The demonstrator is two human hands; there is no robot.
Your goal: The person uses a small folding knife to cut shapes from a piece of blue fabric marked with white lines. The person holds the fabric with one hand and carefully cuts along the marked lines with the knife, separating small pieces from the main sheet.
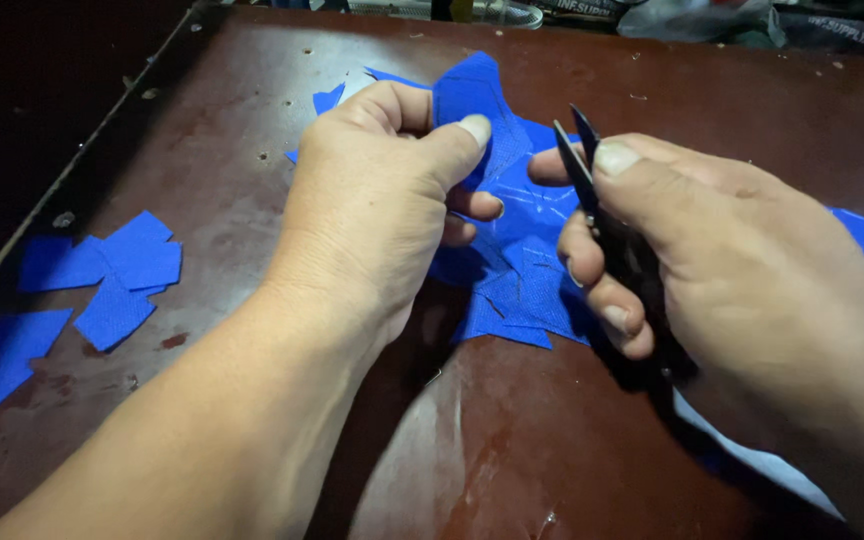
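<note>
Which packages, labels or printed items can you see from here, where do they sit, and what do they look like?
Dark package: far edge of the table, top right; flat, black with pale lettering.
Grey bag: beside it, top centre-right; crumpled, shiny grey.
Dark printed strip: top centre; narrow, black with pale lettering.
No screens or signs.

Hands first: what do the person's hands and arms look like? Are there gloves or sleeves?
No gloves. The left hand and the right hand are both bare, with short, pale fingernails. The left forearm is bare too, with no sleeve, watch or bracelet showing. No rings show on the fingers. The right arm mostly runs out of the picture, so I cannot tell about a sleeve there.
</note>
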